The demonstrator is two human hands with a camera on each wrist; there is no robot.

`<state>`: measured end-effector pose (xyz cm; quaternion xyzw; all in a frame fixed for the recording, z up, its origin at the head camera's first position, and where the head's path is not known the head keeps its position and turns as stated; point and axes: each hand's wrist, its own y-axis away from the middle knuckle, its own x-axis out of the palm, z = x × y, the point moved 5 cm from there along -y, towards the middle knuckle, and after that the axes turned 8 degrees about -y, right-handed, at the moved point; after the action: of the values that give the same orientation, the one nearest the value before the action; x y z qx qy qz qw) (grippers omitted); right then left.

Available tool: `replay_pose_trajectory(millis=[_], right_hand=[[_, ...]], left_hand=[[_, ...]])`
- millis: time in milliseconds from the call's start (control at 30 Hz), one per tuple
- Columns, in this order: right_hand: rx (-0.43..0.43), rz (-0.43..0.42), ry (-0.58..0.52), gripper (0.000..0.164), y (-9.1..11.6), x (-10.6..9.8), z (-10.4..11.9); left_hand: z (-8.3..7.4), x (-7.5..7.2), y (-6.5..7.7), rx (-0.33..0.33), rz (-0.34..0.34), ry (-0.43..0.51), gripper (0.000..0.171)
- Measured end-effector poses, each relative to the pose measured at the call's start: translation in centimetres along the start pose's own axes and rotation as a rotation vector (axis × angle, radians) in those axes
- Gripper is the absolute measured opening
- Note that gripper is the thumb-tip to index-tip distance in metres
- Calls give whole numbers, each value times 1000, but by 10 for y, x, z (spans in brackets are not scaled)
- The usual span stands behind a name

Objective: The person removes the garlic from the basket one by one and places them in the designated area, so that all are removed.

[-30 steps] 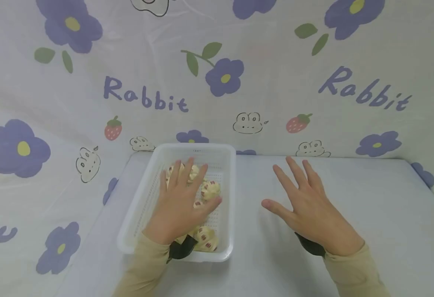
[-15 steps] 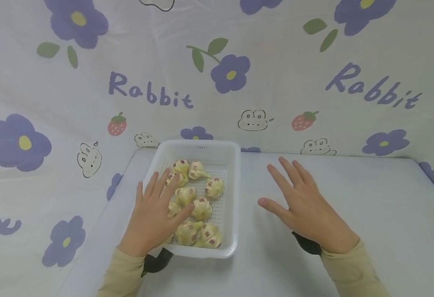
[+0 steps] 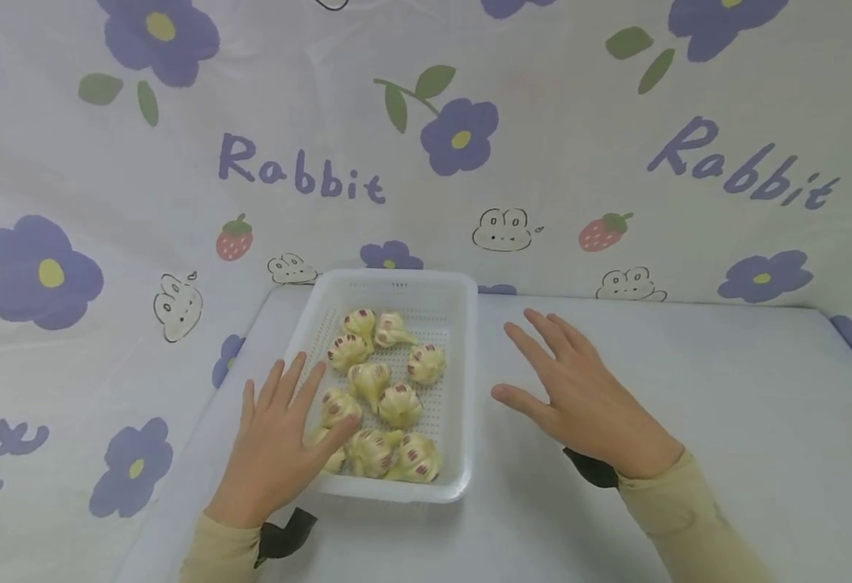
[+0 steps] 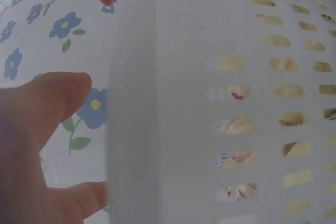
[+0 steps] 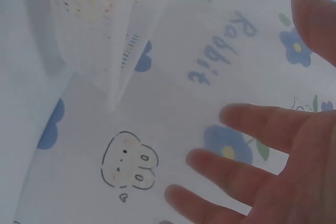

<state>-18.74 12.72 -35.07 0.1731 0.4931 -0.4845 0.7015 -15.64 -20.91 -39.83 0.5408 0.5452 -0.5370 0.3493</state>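
A white plastic basket (image 3: 462, 389) with slotted walls holds several garlic bulbs (image 3: 399, 405), pale with purple-red streaks. My left hand (image 3: 273, 445) hovers over the basket's left near side, fingers spread, its thumb overlapping a bulb in the head view. In the left wrist view the basket wall (image 4: 157, 103) fills the middle, with the thumb and a finger at its left. Right of the basket, my right hand (image 3: 579, 389) is held above the table with fingers extended and nothing in it. The right wrist view shows its spread fingers (image 5: 257, 124) apart from the basket's corner.
The basket stands on a pale table (image 3: 688, 405), toward its left side. Behind and to the left hangs a white cloth (image 3: 557, 146) printed with purple flowers, rabbits, strawberries and lettering. Each wrist carries a black strap (image 3: 287, 534).
My left hand has moved left and toward me, off the middle of the basket, uncovering more garlic bulbs. The right hand has shifted slightly left, toward the basket. The head view has tilted a little.
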Motion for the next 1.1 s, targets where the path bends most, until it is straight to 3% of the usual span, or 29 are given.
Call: replay_pose_trajectory(millis=[200,500,1100], right_hand=[[-15,16,13,78,-7,4,2],[-51,28,44,80,-20,12,4],[-173,41,121,79,-54,14,22]], left_hand=[[9,7,10,-34,-8,2,83],[19,10,19,-32,-41,-12,83],[31,22,25,-34,-96,12,82]])
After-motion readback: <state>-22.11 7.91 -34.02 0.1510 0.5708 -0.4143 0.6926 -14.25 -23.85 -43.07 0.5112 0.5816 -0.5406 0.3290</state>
